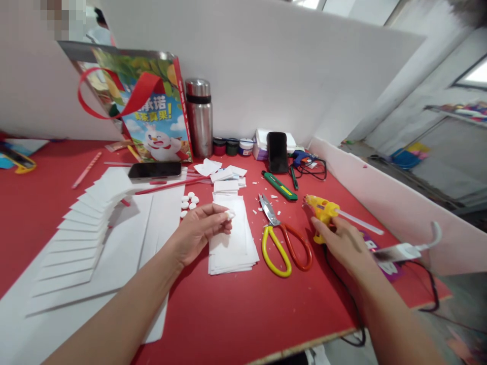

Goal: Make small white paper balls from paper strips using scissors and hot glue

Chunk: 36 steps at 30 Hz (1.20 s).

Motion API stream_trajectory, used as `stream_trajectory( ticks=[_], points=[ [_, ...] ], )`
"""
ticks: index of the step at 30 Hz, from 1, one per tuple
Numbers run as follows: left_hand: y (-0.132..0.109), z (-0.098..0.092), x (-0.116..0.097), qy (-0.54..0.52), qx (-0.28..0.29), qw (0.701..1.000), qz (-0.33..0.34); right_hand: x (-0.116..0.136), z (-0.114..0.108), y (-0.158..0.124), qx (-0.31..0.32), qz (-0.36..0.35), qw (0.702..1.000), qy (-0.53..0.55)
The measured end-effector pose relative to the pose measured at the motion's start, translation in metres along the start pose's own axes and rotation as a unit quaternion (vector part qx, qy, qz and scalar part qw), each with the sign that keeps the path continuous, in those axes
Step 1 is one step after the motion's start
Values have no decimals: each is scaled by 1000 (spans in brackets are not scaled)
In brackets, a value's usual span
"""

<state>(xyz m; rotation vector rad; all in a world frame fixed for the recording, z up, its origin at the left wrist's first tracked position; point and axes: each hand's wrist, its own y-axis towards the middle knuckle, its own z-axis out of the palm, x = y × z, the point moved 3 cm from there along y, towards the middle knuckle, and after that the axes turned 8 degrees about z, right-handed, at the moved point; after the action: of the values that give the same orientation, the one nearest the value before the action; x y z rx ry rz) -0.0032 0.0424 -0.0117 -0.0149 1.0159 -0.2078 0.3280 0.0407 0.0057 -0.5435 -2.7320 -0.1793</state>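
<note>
My left hand pinches a small white piece between thumb and fingers, above a stack of white paper strips. Several round white pieces lie just beyond that hand. At the right, my right hand is wrapped round a yellow hot glue gun, with a clear glue stick poking out of its back. Between my hands rest scissors with one yellow and one red handle, blades pointing away. A fanned, stair-like white card structure stands on white board to the left.
A green utility knife lies beyond the scissors among white scraps. Farther back are a phone, another phone leaning on a box, paint jars, a steel flask and a gift bag. A white power strip sits beside my right wrist.
</note>
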Motion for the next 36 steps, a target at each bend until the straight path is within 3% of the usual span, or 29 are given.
stream_trajectory(
  ticks=[2, 4, 7, 10, 13, 17, 20, 28, 31, 36],
  points=[
    [0, -2, 1, -2, 3, 1000, -2, 1, -7, -22, -3, -59, 998, -9],
    [0, -3, 2, -4, 4, 1000, -7, 10, -20, -53, -76, -93, 993, -7],
    [-1, -3, 2, -7, 12, 1000, -9, 49, -43, -99, -153, -152, 973, 87],
    [-2, -2, -1, -6, 25, 1000, 1, 112, -44, -105, -11, -216, 941, 259],
    [-2, 0, -3, 2, 40, 999, 19, 156, -20, -71, 119, -153, 888, 416],
    [-2, 1, -4, 5, 64, 997, 34, 170, 30, -37, 332, -56, 743, 578],
    [0, 0, -2, 13, 71, 997, 40, 162, 47, -37, 384, -24, 691, 612],
    [1, -4, -3, 54, 65, 995, 53, 163, 55, -44, 460, 4, 638, 618],
    [1, -4, -3, 52, 69, 995, 54, 163, 57, -43, 456, -1, 637, 622],
    [2, -7, -2, 57, 82, 993, 59, 160, 58, -40, 438, -35, 661, 608]
  ],
)
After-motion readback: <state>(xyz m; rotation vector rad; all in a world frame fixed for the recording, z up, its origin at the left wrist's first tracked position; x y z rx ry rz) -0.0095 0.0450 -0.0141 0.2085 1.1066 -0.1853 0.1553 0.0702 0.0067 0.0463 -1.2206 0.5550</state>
